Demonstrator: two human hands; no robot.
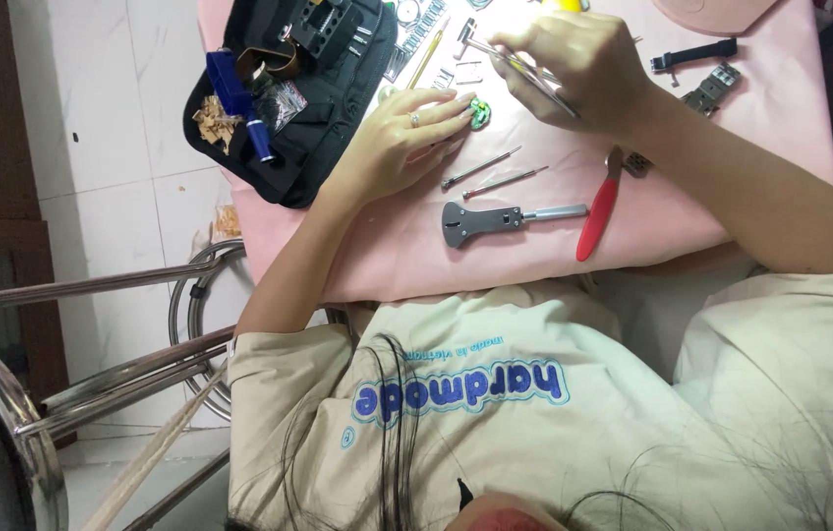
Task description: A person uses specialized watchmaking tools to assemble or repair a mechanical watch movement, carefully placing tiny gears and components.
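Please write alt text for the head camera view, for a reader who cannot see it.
Over a pink table, the right hand holds tweezers while the left hand steadies a small green object. A red-handled tool, a grey wrench-like tool and a black tool pouch lie nearby.

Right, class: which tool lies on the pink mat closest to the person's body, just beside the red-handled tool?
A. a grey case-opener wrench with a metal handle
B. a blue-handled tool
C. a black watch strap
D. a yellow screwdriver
A: the grey case-opener wrench lies on the pink mat left of the red-handled tool, nearest the mat's near edge.
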